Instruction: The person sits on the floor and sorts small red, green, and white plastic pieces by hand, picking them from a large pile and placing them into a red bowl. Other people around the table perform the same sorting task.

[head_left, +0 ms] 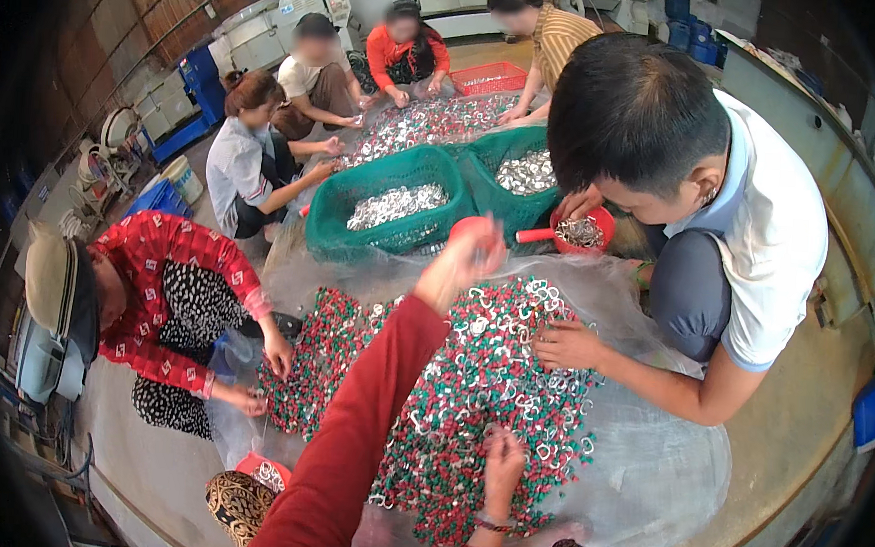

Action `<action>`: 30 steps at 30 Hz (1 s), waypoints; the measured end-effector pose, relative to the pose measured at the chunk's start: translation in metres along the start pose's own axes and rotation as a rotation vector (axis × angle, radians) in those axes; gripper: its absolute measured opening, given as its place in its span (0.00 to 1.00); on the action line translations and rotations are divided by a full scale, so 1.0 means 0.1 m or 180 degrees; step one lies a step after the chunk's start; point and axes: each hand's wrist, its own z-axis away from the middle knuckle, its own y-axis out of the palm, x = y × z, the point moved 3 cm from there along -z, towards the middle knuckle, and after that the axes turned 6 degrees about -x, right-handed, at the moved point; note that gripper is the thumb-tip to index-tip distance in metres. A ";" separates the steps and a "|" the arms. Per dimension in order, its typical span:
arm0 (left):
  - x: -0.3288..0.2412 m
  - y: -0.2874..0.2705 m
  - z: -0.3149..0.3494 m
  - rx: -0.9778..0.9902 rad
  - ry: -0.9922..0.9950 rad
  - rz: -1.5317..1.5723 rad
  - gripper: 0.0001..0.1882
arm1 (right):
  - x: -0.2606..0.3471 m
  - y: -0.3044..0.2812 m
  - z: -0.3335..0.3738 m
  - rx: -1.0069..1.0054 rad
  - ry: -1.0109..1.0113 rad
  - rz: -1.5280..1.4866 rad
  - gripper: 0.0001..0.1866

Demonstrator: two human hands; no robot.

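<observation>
The left hand (466, 262), holding I cannot tell what, like the right hand (503, 470), could tip the two-o'clock red scoop (609, 229) by overswinging.

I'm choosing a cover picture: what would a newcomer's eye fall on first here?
Probably the bright spread of red, green and silvery pieces on a pale sheet in the middle. Then the wearer's red left sleeve, crossing the centre up to a blurred left hand. Beyond it, two green baskets hold more silvery pieces.
</observation>
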 end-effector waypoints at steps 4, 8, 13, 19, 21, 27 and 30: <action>-1.01 0.71 -0.37 -0.0499 0.1070 -0.0144 0.44 | 0.16 0.26 0.12 0.0662 0.0328 -0.0329 0.12; -0.67 0.50 -0.22 -0.0002 0.1283 -0.1553 0.36 | 0.07 0.02 -0.03 0.0264 0.0297 -0.0131 0.14; 0.19 -0.97 0.80 0.0876 0.0148 -0.3897 0.16 | -0.95 -0.53 -0.14 -0.0789 -0.0253 0.0962 0.27; 0.94 -3.24 2.78 -0.1104 -0.1246 -0.5897 0.16 | -0.14 -0.31 0.05 -0.0075 0.0792 0.0009 0.36; 1.54 -3.38 3.29 -0.1568 -0.2208 -0.4438 0.17 | 0.01 -0.23 0.12 0.0279 0.0616 0.0115 0.38; 2.52 -3.27 3.57 -0.2186 -0.0020 -0.5423 0.19 | 0.16 -0.14 0.29 0.1163 0.0141 0.1636 0.40; 2.61 -3.13 3.53 -0.2846 -0.0192 -0.4880 0.26 | 0.12 -0.07 0.41 0.1341 -0.0307 0.2078 0.39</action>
